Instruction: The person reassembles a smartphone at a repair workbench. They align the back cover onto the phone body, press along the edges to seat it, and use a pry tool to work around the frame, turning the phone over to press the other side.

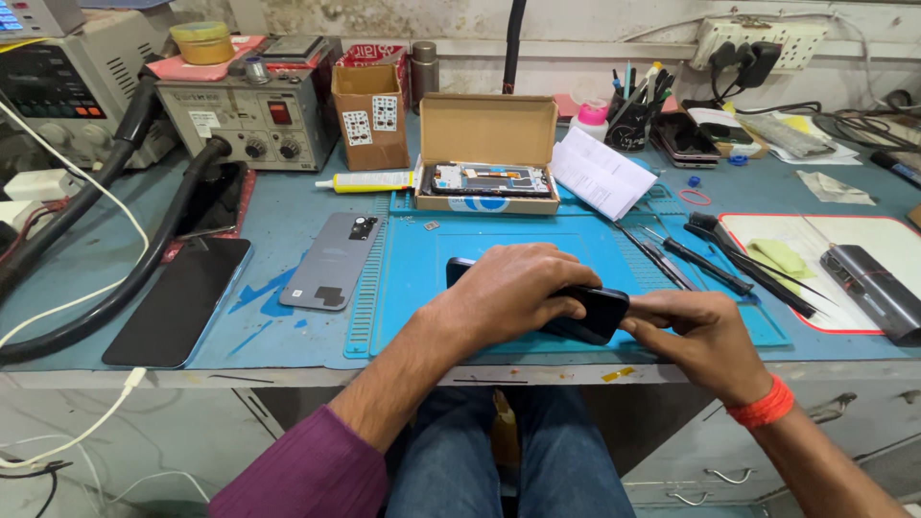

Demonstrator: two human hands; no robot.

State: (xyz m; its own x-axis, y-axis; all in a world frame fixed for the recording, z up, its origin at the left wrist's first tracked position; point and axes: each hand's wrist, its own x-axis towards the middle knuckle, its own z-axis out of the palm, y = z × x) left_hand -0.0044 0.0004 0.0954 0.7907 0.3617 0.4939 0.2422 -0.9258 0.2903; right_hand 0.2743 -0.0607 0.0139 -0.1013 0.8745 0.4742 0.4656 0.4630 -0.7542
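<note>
The workbench [288, 206] is crowded, and the blue silicone mat [537, 249] covers its near middle, so I'm working right at the near edge with my knees below: if this slips, it drops off the bench, not onto the mat. On the far side of the mat the open cardboard box [487, 153] holds a loose phone frame, and to the right lie screwdrivers and tweezers [715, 261], close enough for my right elbow to sweep them. To the left a grey back cover [334, 261] lies flat. I'm holding the black phone [587, 312] just above the mat's near edge: my left hand [508, 288] is cupped over it, fingers wrapped down and pressing; my right hand [705, 336] pinches its right end, fingertips closed on the edge. Too much squeeze and I judge the glass could crack; too little and it could twist loose.
</note>
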